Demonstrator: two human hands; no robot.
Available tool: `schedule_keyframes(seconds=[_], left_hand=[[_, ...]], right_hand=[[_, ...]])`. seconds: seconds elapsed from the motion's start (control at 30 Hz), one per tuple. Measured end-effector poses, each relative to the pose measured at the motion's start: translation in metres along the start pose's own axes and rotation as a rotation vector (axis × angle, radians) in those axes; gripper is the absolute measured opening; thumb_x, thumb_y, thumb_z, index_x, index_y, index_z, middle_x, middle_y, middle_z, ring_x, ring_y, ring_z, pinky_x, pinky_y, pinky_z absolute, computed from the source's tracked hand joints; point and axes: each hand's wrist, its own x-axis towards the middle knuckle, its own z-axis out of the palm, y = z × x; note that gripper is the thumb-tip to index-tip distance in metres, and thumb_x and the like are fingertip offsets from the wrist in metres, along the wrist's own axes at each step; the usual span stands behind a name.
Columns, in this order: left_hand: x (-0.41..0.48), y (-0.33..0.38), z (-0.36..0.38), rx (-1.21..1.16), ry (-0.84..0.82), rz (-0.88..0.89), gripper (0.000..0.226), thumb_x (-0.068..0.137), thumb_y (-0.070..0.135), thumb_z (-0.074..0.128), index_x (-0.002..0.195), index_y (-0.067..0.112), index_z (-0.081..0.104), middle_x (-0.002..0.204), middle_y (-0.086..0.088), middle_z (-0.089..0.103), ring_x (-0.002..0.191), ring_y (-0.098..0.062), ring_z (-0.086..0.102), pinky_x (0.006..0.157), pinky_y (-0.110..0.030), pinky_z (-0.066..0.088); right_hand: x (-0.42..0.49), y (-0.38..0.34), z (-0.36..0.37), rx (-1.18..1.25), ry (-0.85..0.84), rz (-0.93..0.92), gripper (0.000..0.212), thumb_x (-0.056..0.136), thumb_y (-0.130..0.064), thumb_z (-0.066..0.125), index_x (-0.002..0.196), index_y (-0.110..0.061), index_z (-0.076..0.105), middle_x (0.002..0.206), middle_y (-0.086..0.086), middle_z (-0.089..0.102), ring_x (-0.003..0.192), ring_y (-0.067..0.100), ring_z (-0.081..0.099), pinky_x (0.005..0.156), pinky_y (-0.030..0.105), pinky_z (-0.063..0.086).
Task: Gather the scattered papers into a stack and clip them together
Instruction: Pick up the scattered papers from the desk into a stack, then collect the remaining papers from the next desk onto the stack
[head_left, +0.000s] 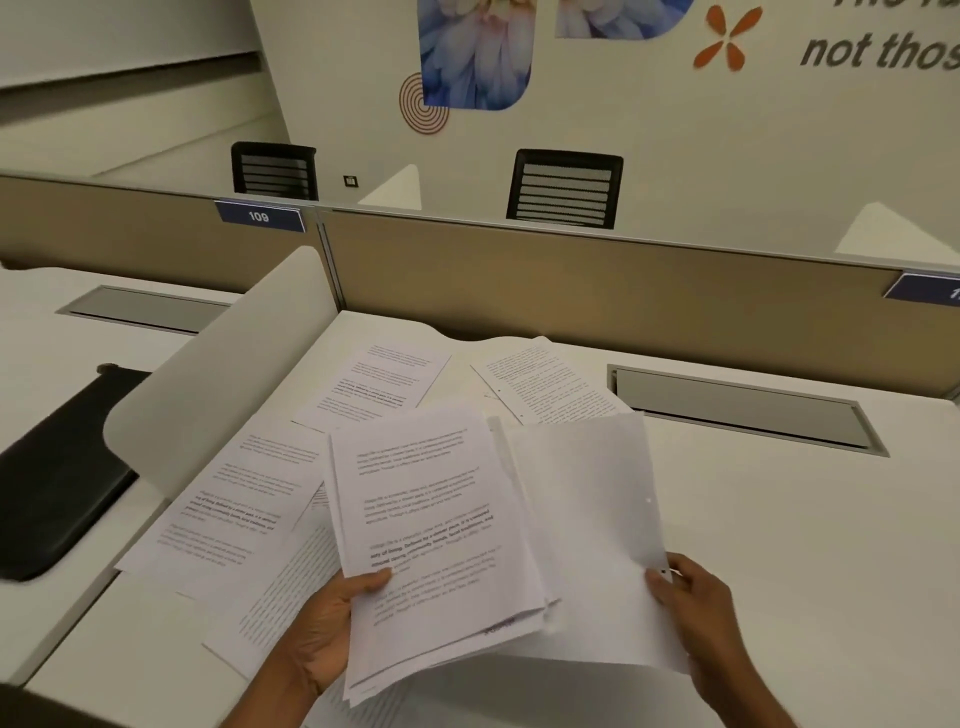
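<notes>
**Both hands on paper above a desk of loose pages**

The left hand (332, 618) grips a stack of printed papers (431, 525) by its lower left corner. The thumb (371, 579) is pressed flat on the top page and the other fingers are curled out of sight beneath. The stack is lifted off the desk (779, 545), tilted toward the person, and its lower edges are fanned and uneven.

The right hand (696, 608) pinches a blank white sheet (587, 525) at its lower right edge, thumb on the upper face and fingertips curled round the margin. The sheet's left side is tucked under the right edge of the stack, so the two overlap between the hands. A punched hole shows near the sheet's right margin.

More printed pages lie flat on the desk around the hands. One page (228, 499) lies to the left of the stack, and a lined page (291, 587) lies partly under it, close to the left wrist. Two more, a left one (379, 384) and a right one (545, 384), lie farther back near the tan partition (571, 280), angled away from each other.

A grey cable hatch (743, 410) is set into the desk on the right. A curved white divider (223, 374) rises on the left, with a black pad (57, 483) on the neighbouring desk beyond it. Two black chairs (566, 189) stand behind the partition, which carries a blue plate (260, 215) numbered 109.
</notes>
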Motion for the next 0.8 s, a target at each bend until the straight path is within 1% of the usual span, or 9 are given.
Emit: schedule_keyframes(seconds=[0.1,0.17,0.27,0.37,0.4,0.47,0.57,0.7,0.8], left_hand=[[0.003,0.0,0.005,0.036,-0.025,0.004,0.048,0.09,-0.009,0.056,0.136,0.004,0.062,0.134,-0.024,0.067,0.124,-0.046,0.062,0.112,-0.059,0.041],[0.002,0.003,0.005,0.068,-0.04,-0.003,0.046,0.09,-0.01,0.058,0.133,0.005,0.064,0.134,-0.024,0.067,0.123,-0.047,0.063,0.109,-0.061,0.045],[-0.002,0.012,-0.004,0.098,-0.032,0.006,0.058,0.078,-0.004,0.074,0.134,0.004,0.064,0.133,-0.024,0.067,0.121,-0.046,0.065,0.101,-0.059,0.053],[-0.006,0.022,-0.023,0.137,-0.025,0.031,0.081,0.061,0.006,0.089,0.137,0.005,0.062,0.136,-0.023,0.066,0.125,-0.045,0.063,0.109,-0.061,0.046],[-0.006,0.024,-0.03,0.145,-0.032,0.03,0.082,0.061,0.007,0.09,0.138,0.005,0.062,0.136,-0.022,0.066,0.125,-0.044,0.062,0.11,-0.061,0.045],[-0.007,0.03,-0.044,0.154,-0.044,0.018,0.067,0.072,0.005,0.081,0.137,0.006,0.062,0.134,-0.021,0.068,0.122,-0.042,0.066,0.102,-0.057,0.053],[-0.006,0.039,-0.063,0.138,-0.074,0.001,0.049,0.086,-0.003,0.069,0.134,0.007,0.064,0.133,-0.022,0.068,0.118,-0.041,0.068,0.092,-0.051,0.06],[-0.001,0.055,-0.087,0.134,-0.08,0.005,0.055,0.084,-0.003,0.07,0.137,0.008,0.062,0.134,-0.021,0.068,0.121,-0.043,0.066,0.096,-0.054,0.058],[0.004,0.067,-0.099,0.19,-0.107,0.011,0.054,0.088,-0.003,0.069,0.14,0.009,0.059,0.135,-0.02,0.068,0.122,-0.042,0.066,0.1,-0.055,0.055]], right_hand=[[-0.003,-0.004,0.031,0.037,-0.098,0.043,0.016,0.092,-0.006,0.066,0.102,-0.013,0.076,0.095,0.009,0.079,0.084,0.032,0.072,0.075,0.039,0.057],[-0.006,-0.011,0.047,0.07,-0.167,0.086,0.017,0.092,-0.009,0.066,0.104,-0.015,0.076,0.098,0.007,0.08,0.091,0.034,0.074,0.082,0.044,0.059],[-0.01,-0.021,0.067,0.119,-0.266,0.132,0.018,0.094,-0.009,0.065,0.108,-0.014,0.075,0.101,0.007,0.08,0.097,0.035,0.074,0.09,0.05,0.06],[-0.014,-0.028,0.086,0.109,-0.337,0.152,0.019,0.096,-0.011,0.064,0.112,-0.014,0.074,0.101,0.007,0.08,0.096,0.035,0.075,0.084,0.046,0.062],[-0.017,-0.03,0.094,0.102,-0.36,0.158,0.019,0.096,-0.011,0.064,0.113,-0.013,0.074,0.101,0.007,0.08,0.095,0.034,0.075,0.08,0.044,0.062],[-0.024,-0.034,0.114,0.07,-0.415,0.172,0.02,0.096,-0.012,0.066,0.115,-0.013,0.073,0.102,0.007,0.08,0.093,0.033,0.076,0.077,0.041,0.062],[-0.033,-0.038,0.142,0.031,-0.5,0.179,0.024,0.095,-0.014,0.068,0.118,-0.012,0.072,0.105,0.007,0.08,0.095,0.03,0.077,0.086,0.046,0.062],[-0.04,-0.044,0.164,-0.007,-0.563,0.199,0.028,0.097,-0.019,0.064,0.124,-0.015,0.07,0.109,0.007,0.079,0.101,0.029,0.075,0.086,0.043,0.061],[-0.038,-0.048,0.168,0.049,-0.546,0.274,0.039,0.1,-0.043,0.055,0.127,-0.018,0.067,0.115,0.009,0.077,0.108,0.033,0.072,0.092,0.049,0.059]])
